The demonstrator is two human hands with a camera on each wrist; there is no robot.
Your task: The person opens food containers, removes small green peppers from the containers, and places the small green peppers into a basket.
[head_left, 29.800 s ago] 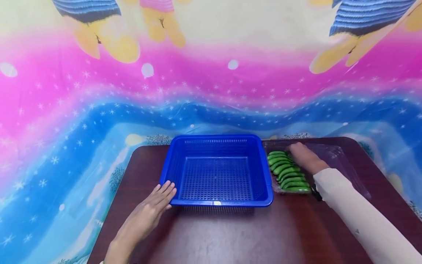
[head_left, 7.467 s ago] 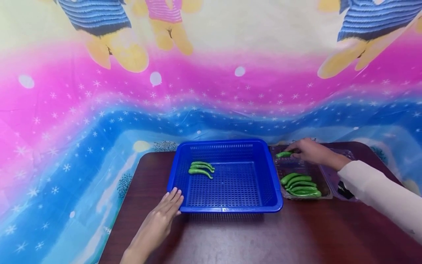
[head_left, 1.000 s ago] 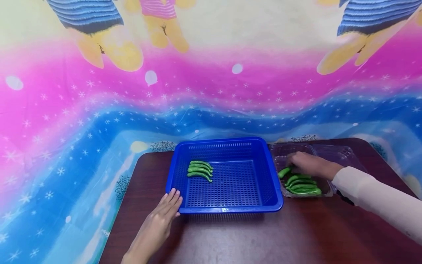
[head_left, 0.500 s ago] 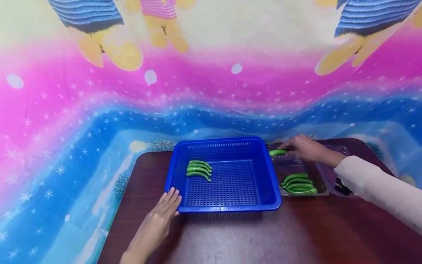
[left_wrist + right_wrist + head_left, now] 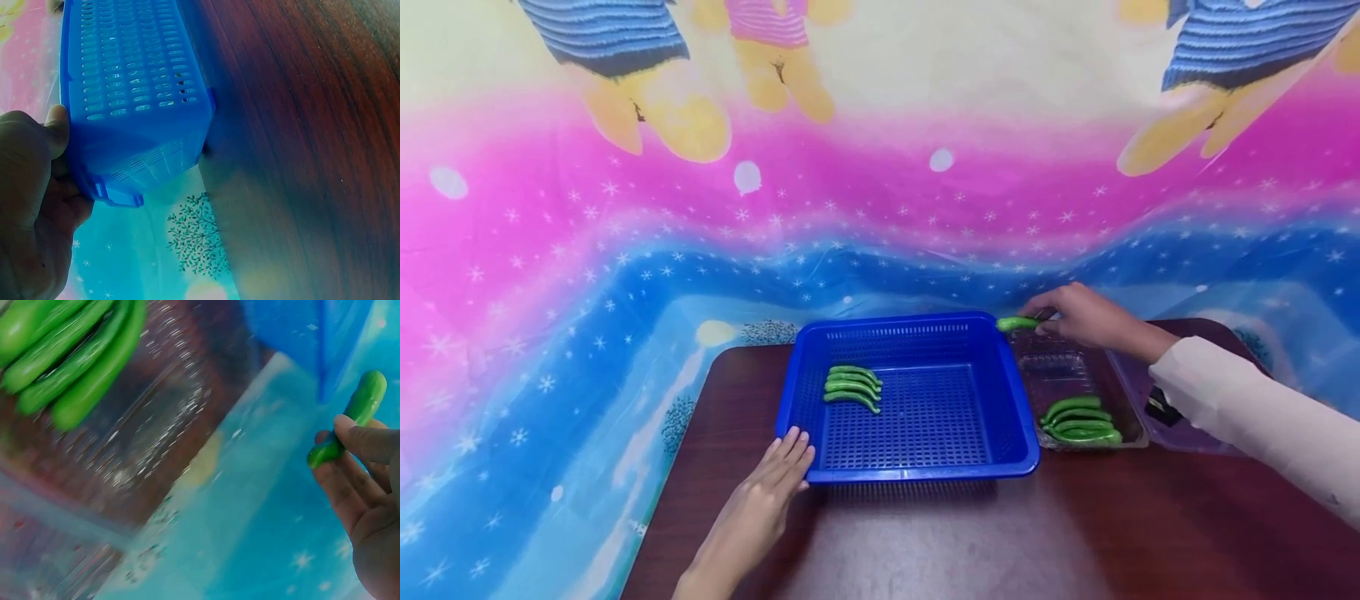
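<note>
A left hand (image 5: 758, 492), fingers straight, rests on the near left corner of a blue basket (image 5: 917, 476). Four green vegetables (image 5: 853, 388) lie side by side in the basket's left half. Right of the basket, a clear tray (image 5: 1063, 372) holds several more. At the basket's far right corner, a right hand (image 5: 1086, 315) pinches one green vegetable (image 5: 364, 400). Behind the basket, a patterned cloth (image 5: 865, 175).

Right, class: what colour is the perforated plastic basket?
The perforated plastic basket is blue, best seen in the head view.
</note>
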